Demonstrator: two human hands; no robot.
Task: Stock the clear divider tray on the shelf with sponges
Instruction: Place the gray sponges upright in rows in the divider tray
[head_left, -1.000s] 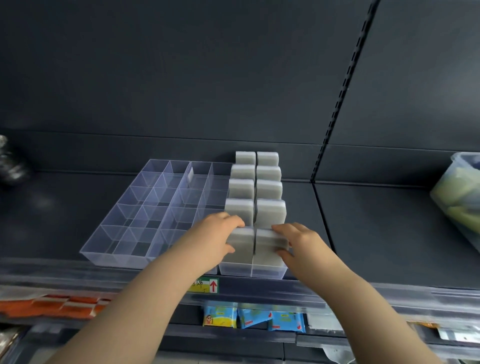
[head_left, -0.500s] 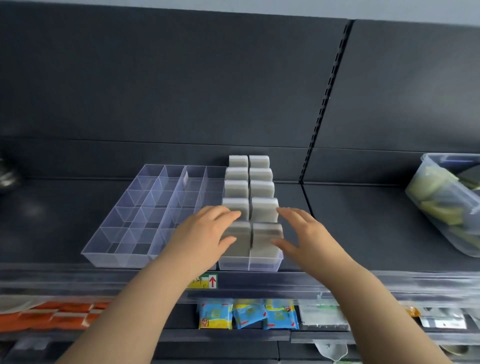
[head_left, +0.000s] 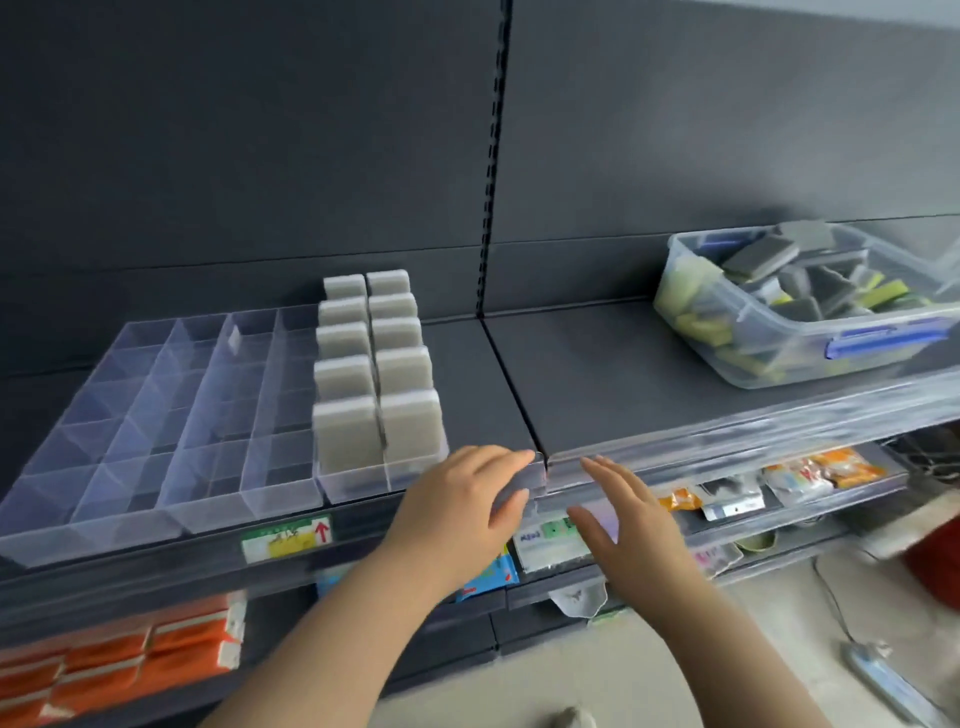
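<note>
- The divider tray (head_left: 156, 415) on my left is clear, colourless plastic.
- The sponges (head_left: 345, 431) in its right columns are pale grey.
- The shelf (head_left: 597, 374) is dark grey.
- The far-right bin (head_left: 779, 364) is clear with a blue latch (head_left: 883, 335); its scouring pads (head_left: 758, 257) are dark grey and yellow-green.
- The near-left packets (head_left: 104, 660) are orange with white bands.
- I see a red arrow on the label (head_left: 285, 538).

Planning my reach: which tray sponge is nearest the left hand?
The front-right sponge, by the left hand; the others stand behind it or leftward.

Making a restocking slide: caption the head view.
Clear divider tray with two columns of grey sponges filled; left hand and right hand empty at the shelf edge, sponge bin to the right.
</note>
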